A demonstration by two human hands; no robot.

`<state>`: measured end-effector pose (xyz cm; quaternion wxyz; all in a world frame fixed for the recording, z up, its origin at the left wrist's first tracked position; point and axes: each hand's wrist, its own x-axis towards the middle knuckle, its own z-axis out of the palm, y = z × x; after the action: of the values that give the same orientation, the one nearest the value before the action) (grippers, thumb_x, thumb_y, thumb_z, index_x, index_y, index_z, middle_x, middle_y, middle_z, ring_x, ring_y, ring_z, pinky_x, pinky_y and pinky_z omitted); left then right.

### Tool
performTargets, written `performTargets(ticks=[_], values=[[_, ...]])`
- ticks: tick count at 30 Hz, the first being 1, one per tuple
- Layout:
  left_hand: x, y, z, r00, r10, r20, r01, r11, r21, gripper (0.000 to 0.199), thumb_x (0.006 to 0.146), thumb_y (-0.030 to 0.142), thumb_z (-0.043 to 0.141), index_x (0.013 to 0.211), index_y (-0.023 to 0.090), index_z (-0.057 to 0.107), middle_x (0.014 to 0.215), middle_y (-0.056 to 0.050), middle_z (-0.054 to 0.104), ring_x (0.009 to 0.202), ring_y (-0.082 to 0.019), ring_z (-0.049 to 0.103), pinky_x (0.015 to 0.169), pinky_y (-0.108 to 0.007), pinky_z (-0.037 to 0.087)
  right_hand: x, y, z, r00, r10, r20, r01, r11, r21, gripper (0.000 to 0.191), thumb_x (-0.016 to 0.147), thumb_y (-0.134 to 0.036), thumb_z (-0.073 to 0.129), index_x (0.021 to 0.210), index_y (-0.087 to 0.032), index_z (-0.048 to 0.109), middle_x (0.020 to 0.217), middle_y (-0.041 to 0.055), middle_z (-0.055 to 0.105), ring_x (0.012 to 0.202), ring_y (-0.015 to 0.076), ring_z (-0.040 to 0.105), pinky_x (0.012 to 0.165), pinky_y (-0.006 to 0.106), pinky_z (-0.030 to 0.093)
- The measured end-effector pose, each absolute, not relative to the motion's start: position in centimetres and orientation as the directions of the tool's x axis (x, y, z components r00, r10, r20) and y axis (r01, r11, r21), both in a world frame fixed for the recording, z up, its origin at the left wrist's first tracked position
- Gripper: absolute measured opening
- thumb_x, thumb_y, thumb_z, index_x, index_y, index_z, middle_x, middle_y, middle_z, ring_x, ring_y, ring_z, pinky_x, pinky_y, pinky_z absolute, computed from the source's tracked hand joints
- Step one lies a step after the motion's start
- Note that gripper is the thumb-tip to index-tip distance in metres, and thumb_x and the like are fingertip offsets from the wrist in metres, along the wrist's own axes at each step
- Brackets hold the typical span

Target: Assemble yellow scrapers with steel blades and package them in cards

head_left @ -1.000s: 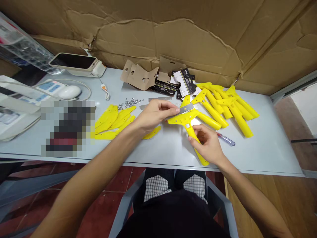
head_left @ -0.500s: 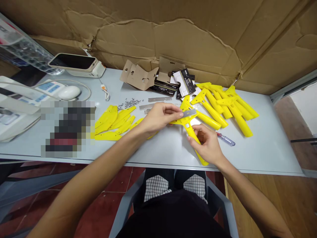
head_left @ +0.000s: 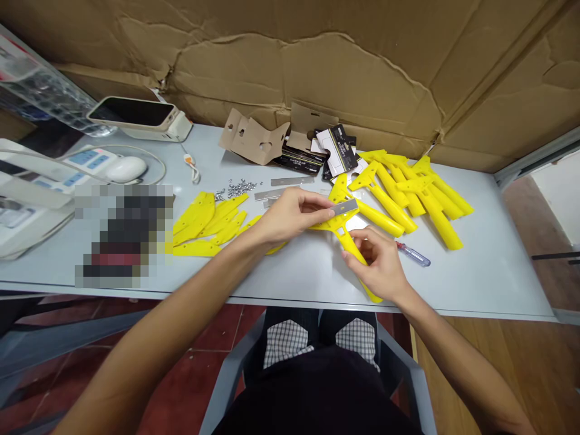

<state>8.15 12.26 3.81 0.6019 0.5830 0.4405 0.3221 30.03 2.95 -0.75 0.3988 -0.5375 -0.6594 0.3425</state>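
While left hand (head_left: pixel 291 215) pinches blade (head_left: pixel 347 208), nearly closed

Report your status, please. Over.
Left hand pinching metal blade at yellow scraper head. Right hand gripping yellow handle. Screwdriver beside right hand; no obstruction seen.

Take the screwdriver (head_left: pixel 414 255) as your reference. To its right, you have bare tabletop (head_left: pixel 492 263) over which a hand can pass. Directly beyond it, the pile of yellow handles (head_left: pixel 438 217) obstructs your reach. To its left, your right hand (head_left: pixel 383 260) and the held yellow scraper (head_left: pixel 351 245) block direct passage; farther left, loose yellow plates (head_left: pixel 194 217) present a further obstacle.
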Motion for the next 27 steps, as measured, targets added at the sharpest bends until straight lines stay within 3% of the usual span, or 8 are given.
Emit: performTargets(ticks=[11, 16, 19, 23, 27], values=[[7.8, 12.5, 3.3, 0.500, 0.866, -0.020, 0.219, -0.104, 0.970, 0.018, 0.084, 0.030, 0.076, 0.093, 0.014, 0.078, 0.094, -0.007, 0.081, 0.081, -0.016, 0.071, 0.076, -0.029, 0.057, 30.0, 2.9, -0.4, -0.126, 0.982, 0.139, 0.423, 0.180, -0.888, 0.024, 0.086, -0.028, 0.080, 0.109, -0.023, 0.075, 0.085, -0.0017, 0.058, 0.066, 0.0125, 0.054, 0.055, 0.027, 0.045], [7.9, 11.8, 4.2, 0.563, 0.826, -0.014, 0.205, -0.123, 0.971, 0.019, 0.084, 0.030, 0.075, 0.094, 0.015, 0.080, 0.091, -0.006, 0.081, 0.080, -0.017, 0.071, 0.075, -0.028, 0.056, 29.8, 3.7, 0.8, -0.111, 0.994, -0.004, 0.086, 0.006, -0.996, 0.030, 0.095, -0.044, 0.076, 0.116, -0.024, 0.069, 0.097, 0.0019, 0.068, 0.074, 0.0154, 0.069, 0.058, 0.029, 0.056], [8.1, 11.5, 4.4, 0.644, 0.765, -0.033, 0.225, -0.148, 0.963, 0.019, 0.085, 0.031, 0.074, 0.095, 0.018, 0.083, 0.091, -0.006, 0.082, 0.081, -0.018, 0.072, 0.076, -0.029, 0.056, 29.4, 4.7, 1.6, -0.125, 0.988, -0.091, -0.001, -0.092, -0.996, 0.031, 0.094, -0.048, 0.077, 0.111, -0.022, 0.072, 0.093, 0.0024, 0.073, 0.068, 0.0154, 0.070, 0.055, 0.029, 0.058], [8.4, 11.5, 4.3, 0.607, 0.792, -0.066, 0.247, -0.109, 0.963, 0.017, 0.084, 0.031, 0.076, 0.095, 0.019, 0.084, 0.095, -0.006, 0.084, 0.084, -0.019, 0.074, 0.080, -0.031, 0.059, 29.1, 5.6, 1.6, -0.118, 0.985, -0.129, -0.017, -0.132, -0.991, 0.027, 0.093, -0.047, 0.079, 0.092, -0.021, 0.075, 0.082, 0.0018, 0.074, 0.063, 0.0144, 0.067, 0.055, 0.029, 0.059], [8.2, 11.7, 4.4, 0.486, 0.862, -0.142, 0.233, 0.029, 0.972, 0.015, 0.085, 0.031, 0.078, 0.090, 0.018, 0.083, 0.095, -0.008, 0.084, 0.082, -0.019, 0.075, 0.077, -0.031, 0.061, 29.3, 5.7, 1.1, -0.019, 0.993, -0.113, -0.071, -0.114, -0.991, 0.022, 0.094, -0.043, 0.080, 0.091, -0.021, 0.076, 0.082, 0.0014, 0.073, 0.065, 0.0152, 0.070, 0.054, 0.029, 0.058]])
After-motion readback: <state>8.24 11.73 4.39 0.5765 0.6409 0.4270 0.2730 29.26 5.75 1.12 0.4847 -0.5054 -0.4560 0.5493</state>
